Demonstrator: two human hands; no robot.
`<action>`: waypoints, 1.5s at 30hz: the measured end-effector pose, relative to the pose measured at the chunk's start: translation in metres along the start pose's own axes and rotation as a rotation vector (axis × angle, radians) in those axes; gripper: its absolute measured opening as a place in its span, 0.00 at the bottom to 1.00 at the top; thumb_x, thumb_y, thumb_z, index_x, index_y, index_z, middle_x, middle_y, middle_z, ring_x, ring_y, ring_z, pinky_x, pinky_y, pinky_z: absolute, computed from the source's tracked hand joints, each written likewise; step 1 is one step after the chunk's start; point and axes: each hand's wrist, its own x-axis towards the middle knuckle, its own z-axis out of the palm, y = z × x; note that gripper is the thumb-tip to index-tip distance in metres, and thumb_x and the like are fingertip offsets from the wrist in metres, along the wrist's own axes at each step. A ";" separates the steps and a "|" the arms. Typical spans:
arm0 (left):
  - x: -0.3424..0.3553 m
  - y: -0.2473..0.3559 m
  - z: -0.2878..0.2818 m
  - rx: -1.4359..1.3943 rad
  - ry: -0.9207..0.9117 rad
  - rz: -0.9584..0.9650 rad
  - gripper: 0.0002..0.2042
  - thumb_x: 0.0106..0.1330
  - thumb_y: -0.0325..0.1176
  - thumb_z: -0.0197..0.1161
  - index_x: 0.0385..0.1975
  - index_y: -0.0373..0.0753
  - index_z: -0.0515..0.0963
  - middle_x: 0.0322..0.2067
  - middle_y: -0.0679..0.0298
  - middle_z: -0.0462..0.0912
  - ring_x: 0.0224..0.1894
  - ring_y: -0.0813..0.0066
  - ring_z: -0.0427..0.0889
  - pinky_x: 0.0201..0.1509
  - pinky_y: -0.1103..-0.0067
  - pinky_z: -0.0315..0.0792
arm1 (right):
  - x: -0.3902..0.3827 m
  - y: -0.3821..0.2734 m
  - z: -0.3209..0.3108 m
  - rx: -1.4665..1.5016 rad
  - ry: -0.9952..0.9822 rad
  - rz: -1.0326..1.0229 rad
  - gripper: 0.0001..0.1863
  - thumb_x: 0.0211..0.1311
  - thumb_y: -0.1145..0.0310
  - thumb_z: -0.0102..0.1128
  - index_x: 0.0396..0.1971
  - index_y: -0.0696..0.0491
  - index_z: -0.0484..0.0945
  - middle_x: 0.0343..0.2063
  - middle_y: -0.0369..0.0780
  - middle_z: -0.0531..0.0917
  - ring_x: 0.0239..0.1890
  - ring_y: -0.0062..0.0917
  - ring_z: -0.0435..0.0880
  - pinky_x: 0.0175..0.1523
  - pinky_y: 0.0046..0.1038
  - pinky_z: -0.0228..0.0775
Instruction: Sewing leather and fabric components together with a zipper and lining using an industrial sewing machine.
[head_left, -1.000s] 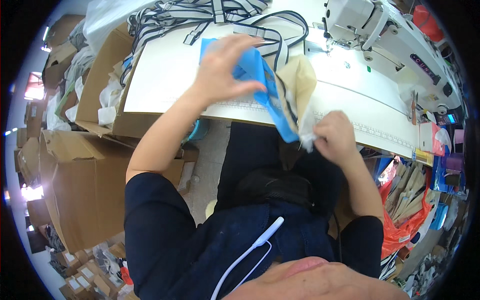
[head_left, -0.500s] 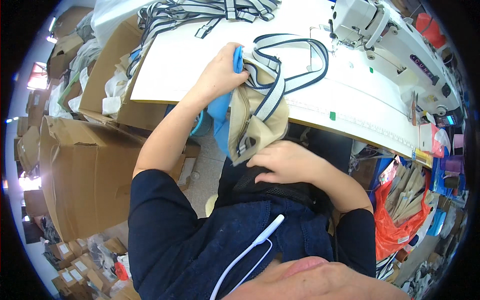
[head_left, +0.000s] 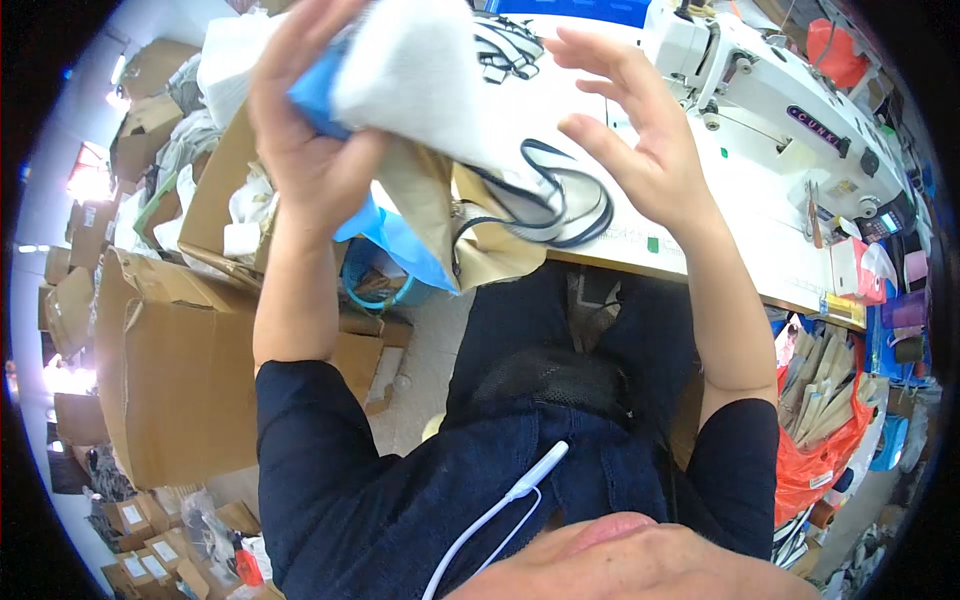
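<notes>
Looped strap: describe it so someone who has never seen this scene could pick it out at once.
Find the white table, then its near edge between left hand and right hand. A pale, dark-edged strap loops there beside tan fabric, apart from the similar straps bunched farther back.

The bare left hand [head_left: 312, 172] has raised the beige, blue and white fabric piece [head_left: 412, 80] farther left, white side showing; the bare right hand [head_left: 648, 150] has moved off it, spread wide.
</notes>
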 end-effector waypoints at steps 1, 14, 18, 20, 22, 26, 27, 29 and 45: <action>0.008 0.000 -0.008 -0.015 0.040 0.060 0.40 0.46 0.12 0.54 0.67 0.32 0.56 0.60 0.43 0.71 0.63 0.58 0.71 0.67 0.69 0.64 | 0.012 -0.001 0.005 0.069 0.028 -0.015 0.29 0.57 0.59 0.69 0.57 0.53 0.73 0.48 0.41 0.80 0.53 0.29 0.79 0.58 0.32 0.69; 0.040 0.001 -0.046 0.023 0.023 0.050 0.40 0.52 0.27 0.73 0.64 0.32 0.56 0.57 0.55 0.69 0.60 0.66 0.70 0.64 0.71 0.65 | 0.037 -0.049 0.050 0.177 0.009 0.003 0.15 0.58 0.67 0.71 0.42 0.54 0.78 0.36 0.36 0.83 0.39 0.20 0.81 0.49 0.23 0.74; 0.030 0.004 -0.026 0.095 0.053 -0.031 0.40 0.52 0.28 0.72 0.65 0.32 0.57 0.59 0.56 0.67 0.62 0.63 0.68 0.66 0.71 0.63 | 0.030 -0.038 0.051 -0.004 0.123 -0.067 0.13 0.58 0.65 0.71 0.36 0.54 0.78 0.32 0.34 0.81 0.36 0.18 0.79 0.44 0.21 0.72; 0.020 0.001 -0.026 0.151 0.004 -0.141 0.38 0.52 0.25 0.69 0.65 0.33 0.58 0.58 0.55 0.68 0.60 0.64 0.70 0.66 0.72 0.63 | 0.025 -0.038 0.046 -0.077 0.172 -0.116 0.13 0.58 0.64 0.71 0.35 0.54 0.78 0.33 0.34 0.81 0.36 0.18 0.78 0.43 0.21 0.72; 0.012 -0.003 -0.014 -0.026 0.053 -0.235 0.38 0.53 0.23 0.67 0.66 0.35 0.56 0.56 0.54 0.70 0.59 0.65 0.71 0.65 0.73 0.64 | 0.020 -0.046 0.040 0.156 -0.024 0.314 0.21 0.49 0.60 0.75 0.34 0.60 0.77 0.32 0.44 0.79 0.36 0.28 0.80 0.40 0.29 0.72; 0.006 -0.005 0.005 -0.204 0.130 -0.229 0.38 0.55 0.22 0.67 0.66 0.37 0.56 0.56 0.54 0.71 0.58 0.66 0.72 0.64 0.73 0.65 | 0.002 -0.030 0.053 0.530 0.191 0.310 0.25 0.53 0.54 0.74 0.37 0.61 0.78 0.35 0.40 0.82 0.39 0.25 0.81 0.43 0.25 0.73; 0.005 -0.004 0.008 -0.224 0.128 -0.228 0.37 0.55 0.22 0.67 0.66 0.37 0.56 0.57 0.53 0.71 0.58 0.66 0.72 0.63 0.73 0.66 | -0.002 -0.030 0.051 0.619 0.124 0.369 0.26 0.55 0.52 0.72 0.40 0.61 0.78 0.36 0.40 0.83 0.41 0.23 0.81 0.45 0.24 0.73; 0.001 -0.005 0.014 -0.243 0.125 -0.227 0.37 0.56 0.21 0.67 0.66 0.37 0.56 0.57 0.52 0.70 0.58 0.66 0.72 0.62 0.73 0.67 | -0.008 -0.030 0.046 0.708 0.055 0.428 0.28 0.56 0.51 0.71 0.42 0.61 0.79 0.38 0.39 0.84 0.42 0.22 0.81 0.46 0.24 0.74; -0.053 -0.012 0.053 -1.001 -0.352 -1.142 0.26 0.61 0.39 0.66 0.57 0.34 0.72 0.49 0.58 0.80 0.54 0.69 0.75 0.64 0.71 0.63 | -0.015 -0.010 0.004 0.970 -0.060 0.485 0.15 0.62 0.66 0.65 0.47 0.55 0.80 0.42 0.37 0.85 0.43 0.21 0.83 0.51 0.25 0.74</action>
